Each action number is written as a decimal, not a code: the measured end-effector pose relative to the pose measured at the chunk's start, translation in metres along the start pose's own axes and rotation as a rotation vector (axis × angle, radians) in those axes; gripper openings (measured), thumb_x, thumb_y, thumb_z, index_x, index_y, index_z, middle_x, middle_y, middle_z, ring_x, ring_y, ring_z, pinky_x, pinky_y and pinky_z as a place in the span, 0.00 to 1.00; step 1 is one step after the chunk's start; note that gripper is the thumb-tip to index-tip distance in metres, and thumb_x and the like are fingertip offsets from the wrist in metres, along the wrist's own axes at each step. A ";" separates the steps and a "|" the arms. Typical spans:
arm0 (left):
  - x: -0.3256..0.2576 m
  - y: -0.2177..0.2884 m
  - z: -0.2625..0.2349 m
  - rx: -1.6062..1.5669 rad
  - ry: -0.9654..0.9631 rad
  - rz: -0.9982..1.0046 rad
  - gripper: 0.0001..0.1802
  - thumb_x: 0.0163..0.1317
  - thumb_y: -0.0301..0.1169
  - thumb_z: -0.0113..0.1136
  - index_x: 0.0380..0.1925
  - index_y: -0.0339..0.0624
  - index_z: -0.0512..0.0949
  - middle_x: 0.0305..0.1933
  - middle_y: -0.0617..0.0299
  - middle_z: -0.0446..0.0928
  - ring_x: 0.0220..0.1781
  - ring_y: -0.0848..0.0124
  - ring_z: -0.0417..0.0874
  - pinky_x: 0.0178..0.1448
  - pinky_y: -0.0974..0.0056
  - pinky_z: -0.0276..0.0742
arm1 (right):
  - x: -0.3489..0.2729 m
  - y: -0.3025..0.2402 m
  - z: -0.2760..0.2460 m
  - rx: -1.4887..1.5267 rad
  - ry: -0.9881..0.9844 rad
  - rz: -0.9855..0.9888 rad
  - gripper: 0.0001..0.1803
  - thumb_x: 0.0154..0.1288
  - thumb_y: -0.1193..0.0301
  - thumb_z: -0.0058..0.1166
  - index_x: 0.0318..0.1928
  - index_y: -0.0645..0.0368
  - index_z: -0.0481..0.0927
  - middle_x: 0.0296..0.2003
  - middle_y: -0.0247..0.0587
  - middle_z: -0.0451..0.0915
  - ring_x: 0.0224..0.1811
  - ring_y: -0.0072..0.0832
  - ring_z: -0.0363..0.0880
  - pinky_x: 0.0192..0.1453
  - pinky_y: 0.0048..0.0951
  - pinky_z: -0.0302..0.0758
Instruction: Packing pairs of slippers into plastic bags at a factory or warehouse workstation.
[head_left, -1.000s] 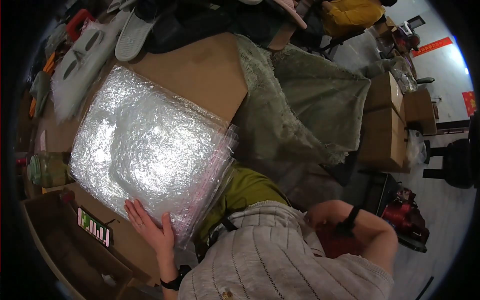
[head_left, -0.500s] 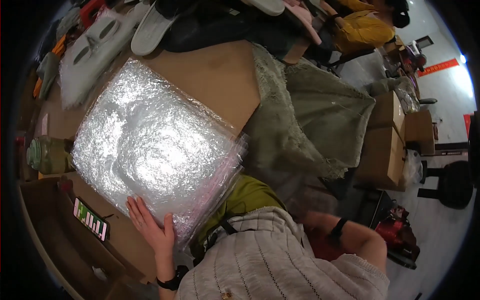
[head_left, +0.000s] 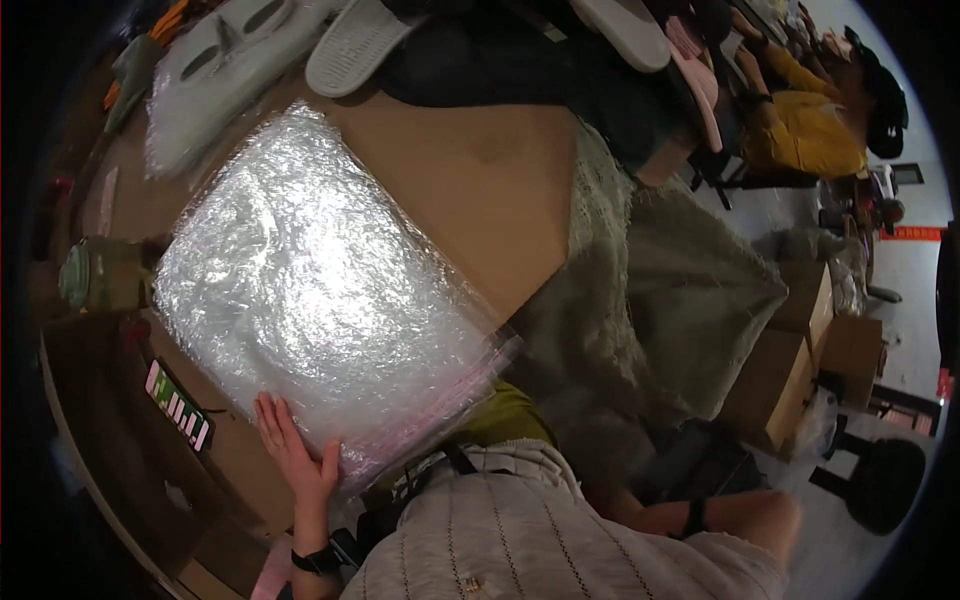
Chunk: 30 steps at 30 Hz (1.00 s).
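Observation:
A stack of shiny clear plastic bags [head_left: 310,270] lies aslant on a brown cardboard-covered table [head_left: 450,170]. Its near edge, tinged pink, overhangs toward my lap. Flat on the near left corner of the stack rests my left hand [head_left: 300,455], fingers stretched out, thumb apart, a dark band at the wrist. My right forearm [head_left: 655,517], also banded, reaches down beside my right hip. There my right hand is lost in shadow and blur, so its fingers and anything in them cannot be made out.
Left of the stack are a phone [head_left: 180,405] with a lit screen and a greenish lidded jar [head_left: 85,275]. Slippers [head_left: 360,45] lie along the far side. Green-grey cloth [head_left: 690,290] drapes at right, before cardboard boxes [head_left: 765,385]. A person in yellow [head_left: 800,130] sits far right.
The view has shifted, so the table and surroundings sit differently in the picture. My left hand stays on the plastic bags. My right arm has lowered beside my hip.

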<state>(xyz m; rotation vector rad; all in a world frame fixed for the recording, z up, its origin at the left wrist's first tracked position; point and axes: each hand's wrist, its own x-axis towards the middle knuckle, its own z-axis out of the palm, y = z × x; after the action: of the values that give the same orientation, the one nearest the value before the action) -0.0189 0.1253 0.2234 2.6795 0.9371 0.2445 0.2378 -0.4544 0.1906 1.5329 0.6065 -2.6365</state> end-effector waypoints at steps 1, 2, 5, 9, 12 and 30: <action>0.001 0.001 -0.001 0.002 0.012 -0.011 0.48 0.63 0.50 0.59 0.75 0.32 0.55 0.81 0.39 0.49 0.82 0.39 0.48 0.79 0.37 0.44 | -0.025 -0.006 -0.018 -0.056 -0.008 0.016 0.24 0.60 0.69 0.62 0.59 0.54 0.84 0.48 0.37 0.85 0.42 0.26 0.80 0.44 0.29 0.79; 0.001 0.003 -0.003 0.003 -0.008 -0.020 0.49 0.63 0.50 0.60 0.75 0.32 0.55 0.81 0.38 0.49 0.82 0.38 0.48 0.79 0.37 0.44 | -0.053 -0.016 -0.052 -0.116 -0.018 0.026 0.24 0.60 0.69 0.62 0.59 0.54 0.83 0.48 0.37 0.85 0.42 0.26 0.80 0.44 0.29 0.79; 0.005 0.009 -0.003 -0.013 -0.009 -0.006 0.49 0.61 0.49 0.62 0.75 0.33 0.56 0.81 0.38 0.50 0.82 0.38 0.48 0.79 0.37 0.44 | -0.138 -0.108 -0.199 -0.266 -0.019 0.056 0.26 0.59 0.70 0.62 0.60 0.53 0.83 0.49 0.35 0.86 0.42 0.26 0.79 0.44 0.29 0.79; 0.000 0.003 0.000 -0.041 0.044 0.009 0.48 0.60 0.48 0.63 0.74 0.34 0.57 0.81 0.40 0.50 0.82 0.40 0.48 0.80 0.38 0.45 | -0.186 -0.245 -0.244 -0.368 0.298 0.111 0.26 0.62 0.66 0.63 0.61 0.52 0.82 0.43 0.36 0.88 0.41 0.26 0.83 0.47 0.32 0.79; -0.002 0.001 0.002 -0.028 0.062 0.008 0.47 0.60 0.48 0.64 0.74 0.35 0.58 0.81 0.42 0.50 0.82 0.42 0.48 0.80 0.40 0.45 | -0.156 -0.271 -0.249 -0.450 0.431 -0.160 0.24 0.64 0.62 0.65 0.58 0.56 0.84 0.39 0.35 0.88 0.39 0.24 0.84 0.45 0.31 0.79; -0.014 -0.003 0.004 -0.081 0.171 0.012 0.47 0.61 0.55 0.63 0.70 0.31 0.63 0.78 0.36 0.54 0.80 0.39 0.52 0.80 0.40 0.48 | -0.089 -0.445 -0.353 -0.615 1.898 -0.877 0.29 0.58 0.62 0.65 0.59 0.60 0.79 0.58 0.50 0.78 0.61 0.50 0.74 0.66 0.45 0.72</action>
<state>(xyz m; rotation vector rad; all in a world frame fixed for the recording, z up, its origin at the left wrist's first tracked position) -0.0304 0.1178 0.2175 2.6227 0.9375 0.5103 0.4787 0.0645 0.2516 3.2458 1.9676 0.1259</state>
